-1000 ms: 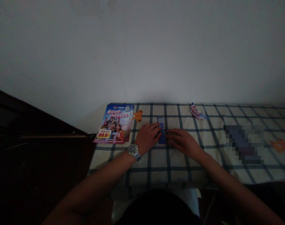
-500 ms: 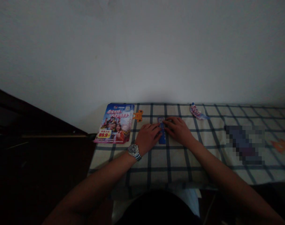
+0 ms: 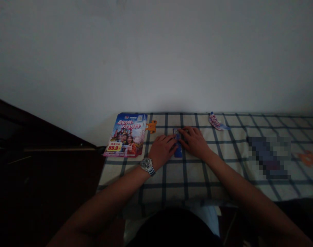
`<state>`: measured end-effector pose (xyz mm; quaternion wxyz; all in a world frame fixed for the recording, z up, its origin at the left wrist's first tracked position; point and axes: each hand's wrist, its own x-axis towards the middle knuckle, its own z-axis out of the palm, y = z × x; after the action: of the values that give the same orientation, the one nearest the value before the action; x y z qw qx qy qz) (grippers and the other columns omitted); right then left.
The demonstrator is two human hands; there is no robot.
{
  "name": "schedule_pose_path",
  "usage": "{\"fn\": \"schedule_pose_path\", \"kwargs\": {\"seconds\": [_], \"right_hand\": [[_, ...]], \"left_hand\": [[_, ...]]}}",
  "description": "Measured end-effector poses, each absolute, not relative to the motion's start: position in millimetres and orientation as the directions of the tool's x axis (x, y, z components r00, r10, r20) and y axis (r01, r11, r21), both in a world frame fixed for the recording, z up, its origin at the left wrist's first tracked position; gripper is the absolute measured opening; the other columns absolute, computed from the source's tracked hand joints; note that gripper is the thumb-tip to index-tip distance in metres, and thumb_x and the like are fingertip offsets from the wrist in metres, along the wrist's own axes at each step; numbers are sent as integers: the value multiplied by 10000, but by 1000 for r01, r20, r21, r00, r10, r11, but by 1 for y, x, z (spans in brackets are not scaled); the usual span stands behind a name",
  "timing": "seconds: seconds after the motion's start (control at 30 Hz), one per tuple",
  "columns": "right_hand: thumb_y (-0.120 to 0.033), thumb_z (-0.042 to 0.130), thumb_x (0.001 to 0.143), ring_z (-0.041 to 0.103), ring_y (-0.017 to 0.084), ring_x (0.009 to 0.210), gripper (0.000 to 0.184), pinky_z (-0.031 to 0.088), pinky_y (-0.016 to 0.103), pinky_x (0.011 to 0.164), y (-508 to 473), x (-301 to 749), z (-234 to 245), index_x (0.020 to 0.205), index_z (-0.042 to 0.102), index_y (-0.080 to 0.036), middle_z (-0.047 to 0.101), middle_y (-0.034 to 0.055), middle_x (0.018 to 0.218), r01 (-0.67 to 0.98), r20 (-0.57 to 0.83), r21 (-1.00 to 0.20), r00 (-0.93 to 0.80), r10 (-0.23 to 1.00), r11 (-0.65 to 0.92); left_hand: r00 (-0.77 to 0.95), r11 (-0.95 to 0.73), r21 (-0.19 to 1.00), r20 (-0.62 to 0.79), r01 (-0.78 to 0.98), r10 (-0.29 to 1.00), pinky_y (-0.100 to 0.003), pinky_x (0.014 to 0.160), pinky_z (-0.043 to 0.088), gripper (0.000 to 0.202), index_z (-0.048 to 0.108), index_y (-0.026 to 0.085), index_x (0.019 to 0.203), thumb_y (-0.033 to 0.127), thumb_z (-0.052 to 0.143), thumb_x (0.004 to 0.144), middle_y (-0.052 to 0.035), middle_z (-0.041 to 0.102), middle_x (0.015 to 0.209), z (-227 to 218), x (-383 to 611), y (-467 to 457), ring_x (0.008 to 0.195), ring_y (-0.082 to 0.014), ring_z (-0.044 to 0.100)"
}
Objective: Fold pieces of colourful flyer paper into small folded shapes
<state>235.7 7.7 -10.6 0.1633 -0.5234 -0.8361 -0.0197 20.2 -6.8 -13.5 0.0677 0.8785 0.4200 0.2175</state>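
A narrow blue strip of folded flyer [image 3: 178, 151] lies lengthwise away from me on the checked cloth, with a small printed square near its far end. My left hand [image 3: 163, 149], wearing a metal watch [image 3: 146, 165] at the wrist, holds it from the left, fingertips on its surface. From the right, my right hand [image 3: 193, 140] grips the strip's edge near the far end, fingers bent and thumb close to the paper. To the left is a stack of flyers [image 3: 126, 133], blue above and pink below, printed with people and "89.9".
The checked cloth [image 3: 197, 185] covers a surface against a pale wall [image 3: 156, 61]. A crumpled red, white and blue piece [image 3: 215, 121] lies at the back right. Farther right is a blurred dark object [image 3: 268, 159]. Orange bear figures [image 3: 151, 127] show on the cloth.
My right hand has shifted slightly toward the far end of the strip. The left hand stays nearly still on the paper.
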Motion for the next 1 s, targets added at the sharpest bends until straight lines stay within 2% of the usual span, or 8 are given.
{"fn": "schedule_pose_path", "kwargs": {"seconds": [0.63, 1.0], "right_hand": [[-395, 584, 988, 494, 339, 1197, 500, 431, 500, 1024, 5, 234, -16, 1466, 558, -248, 584, 125, 1353, 890, 306, -181, -353, 884, 418], [-392, 627, 965, 528, 337, 1160, 512, 470, 517, 1002, 8, 239, -19, 1457, 561, -266, 610, 126, 1304, 847, 351, -271, -356, 866, 457]], "left_hand": [[556, -632, 322, 303, 705, 774, -463, 1043, 454, 236, 664, 246, 1215, 327, 549, 1025, -48, 633, 1393, -13, 18, -6, 1173, -243, 586], [570, -644, 322, 301, 694, 765, -472, 1044, 457, 243, 668, 246, 1213, 341, 538, 1032, -39, 627, 1407, -11, 16, -5, 1169, -243, 588]]}}
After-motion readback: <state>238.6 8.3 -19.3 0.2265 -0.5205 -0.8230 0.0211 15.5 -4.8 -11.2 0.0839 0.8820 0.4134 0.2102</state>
